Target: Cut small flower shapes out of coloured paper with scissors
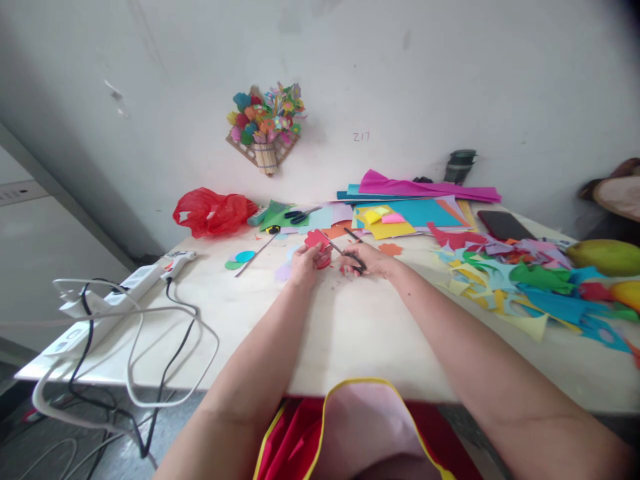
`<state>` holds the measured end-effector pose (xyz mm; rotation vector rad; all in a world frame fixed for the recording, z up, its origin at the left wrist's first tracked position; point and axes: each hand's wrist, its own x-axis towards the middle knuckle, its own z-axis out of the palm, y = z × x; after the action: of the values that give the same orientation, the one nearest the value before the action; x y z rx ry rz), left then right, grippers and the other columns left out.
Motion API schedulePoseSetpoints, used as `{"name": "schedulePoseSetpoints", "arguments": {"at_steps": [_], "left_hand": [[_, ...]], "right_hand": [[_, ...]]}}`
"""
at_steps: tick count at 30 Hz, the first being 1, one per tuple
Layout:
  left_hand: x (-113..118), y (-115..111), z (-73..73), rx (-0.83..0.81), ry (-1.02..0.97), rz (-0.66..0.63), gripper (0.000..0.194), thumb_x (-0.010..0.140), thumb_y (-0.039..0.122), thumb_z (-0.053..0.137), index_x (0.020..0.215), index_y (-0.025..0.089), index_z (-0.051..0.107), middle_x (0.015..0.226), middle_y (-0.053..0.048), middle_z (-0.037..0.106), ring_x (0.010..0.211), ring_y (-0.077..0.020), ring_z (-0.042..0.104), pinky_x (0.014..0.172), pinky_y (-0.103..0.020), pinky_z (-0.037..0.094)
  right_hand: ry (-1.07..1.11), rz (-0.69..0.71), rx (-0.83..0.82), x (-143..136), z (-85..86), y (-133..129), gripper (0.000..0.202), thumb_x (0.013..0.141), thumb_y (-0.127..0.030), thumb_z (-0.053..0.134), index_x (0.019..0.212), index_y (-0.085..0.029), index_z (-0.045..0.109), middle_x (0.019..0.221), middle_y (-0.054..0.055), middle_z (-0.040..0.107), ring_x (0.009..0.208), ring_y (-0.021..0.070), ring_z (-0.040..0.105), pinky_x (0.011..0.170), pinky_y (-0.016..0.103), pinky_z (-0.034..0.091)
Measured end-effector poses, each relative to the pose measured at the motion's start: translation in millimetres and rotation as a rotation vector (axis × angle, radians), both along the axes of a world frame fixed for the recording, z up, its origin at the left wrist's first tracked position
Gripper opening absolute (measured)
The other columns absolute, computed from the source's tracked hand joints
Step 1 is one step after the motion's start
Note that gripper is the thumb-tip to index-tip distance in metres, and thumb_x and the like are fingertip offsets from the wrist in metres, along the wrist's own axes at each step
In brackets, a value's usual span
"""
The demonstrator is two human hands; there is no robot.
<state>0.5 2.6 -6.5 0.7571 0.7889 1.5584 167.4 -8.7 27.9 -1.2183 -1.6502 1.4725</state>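
My left hand [306, 263] pinches a red paper flower [316, 239] above the middle of the table. Just to its right, my right hand [364, 259] is closed round the black handles of a pair of scissors [356, 264]. The blades point up and left toward the red paper; whether they touch it is hard to tell. An orange paper flower [390, 249] lies beyond my right hand. Left of my hands rest a blue paper circle [245, 257] and a green one [233, 265], beside a thin strip [256, 255].
Colourful paper scraps [500, 280] cover the right side, near a dark phone [506, 225]. Coloured sheets [415, 212], a second pair of scissors [299, 216] and a red plastic bag [215, 212] lie at the back. A power strip [110, 303] with loose cables occupies the left edge.
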Motion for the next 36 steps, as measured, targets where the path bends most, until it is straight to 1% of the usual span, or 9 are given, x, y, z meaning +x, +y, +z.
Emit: {"name": "schedulePoseSetpoints", "arguments": {"at_steps": [4,7,12,18,22,31,36], "left_hand": [[0,1,-0.5,-0.004,-0.001,-0.001,0.022,0.062,0.016,0.081,0.076,0.012,0.065,0.078,-0.010,0.073,0.077,-0.0237,0.074,0.079,-0.037,0.056],[-1,1,0.0,-0.003,-0.011,-0.006,0.022,0.061,0.015,0.082,0.075,0.013,0.065,0.076,-0.009,0.072,0.077,-0.0233,0.074,0.078,-0.036,0.057],[0,0,1.6,0.001,-0.027,-0.014,0.022,0.060,0.014,0.082,0.074,0.013,0.065,0.076,-0.009,0.073,0.075,-0.0225,0.074,0.077,-0.035,0.057],[0,1,0.4,0.003,-0.048,-0.010,0.021,0.060,0.013,0.081,0.075,0.013,0.065,0.077,-0.009,0.073,0.074,-0.0220,0.073,0.079,-0.036,0.056],[-1,1,-0.4,0.009,-0.054,-0.022,0.021,0.061,0.013,0.081,0.076,0.013,0.066,0.076,-0.009,0.072,0.075,-0.0222,0.073,0.079,-0.036,0.056],[0,0,1.4,0.004,-0.053,-0.023,0.022,0.060,0.013,0.081,0.074,0.012,0.064,0.075,-0.009,0.072,0.073,-0.0214,0.074,0.080,-0.036,0.056],[-2,1,0.0,0.000,-0.039,-0.034,0.021,0.060,0.014,0.079,0.075,0.014,0.064,0.076,-0.007,0.072,0.077,-0.0218,0.074,0.082,-0.037,0.057]], "right_hand": [[0.022,0.025,0.021,0,-5.4,6,0.022,0.085,-0.014,0.072,0.068,-0.014,0.059,0.041,-0.004,0.053,0.032,0.0063,0.041,0.033,0.016,0.033],[0.031,0.037,0.036,0,-7.8,9,0.023,0.084,-0.015,0.074,0.067,-0.014,0.058,0.041,-0.003,0.053,0.032,0.0063,0.041,0.032,0.017,0.032],[0.027,0.029,0.033,1,-8.8,10,0.022,0.086,-0.015,0.072,0.068,-0.014,0.058,0.042,-0.003,0.053,0.032,0.0063,0.041,0.032,0.016,0.033],[0.028,0.052,0.058,3,-14.3,16,0.023,0.085,-0.020,0.074,0.069,-0.015,0.059,0.043,-0.003,0.054,0.032,0.0062,0.041,0.032,0.017,0.032],[0.025,0.063,0.067,5,-19.5,21,0.024,0.083,-0.024,0.077,0.070,-0.015,0.059,0.045,-0.003,0.055,0.032,0.0056,0.041,0.032,0.016,0.032],[0.069,0.053,0.042,6,-20.1,21,0.019,0.084,-0.017,0.073,0.070,-0.014,0.060,0.044,-0.003,0.054,0.033,0.0061,0.041,0.032,0.016,0.033],[0.101,0.051,0.019,8,-25.0,27,0.018,0.084,-0.020,0.072,0.071,-0.014,0.062,0.046,-0.002,0.056,0.034,0.0073,0.043,0.032,0.017,0.033]]}}
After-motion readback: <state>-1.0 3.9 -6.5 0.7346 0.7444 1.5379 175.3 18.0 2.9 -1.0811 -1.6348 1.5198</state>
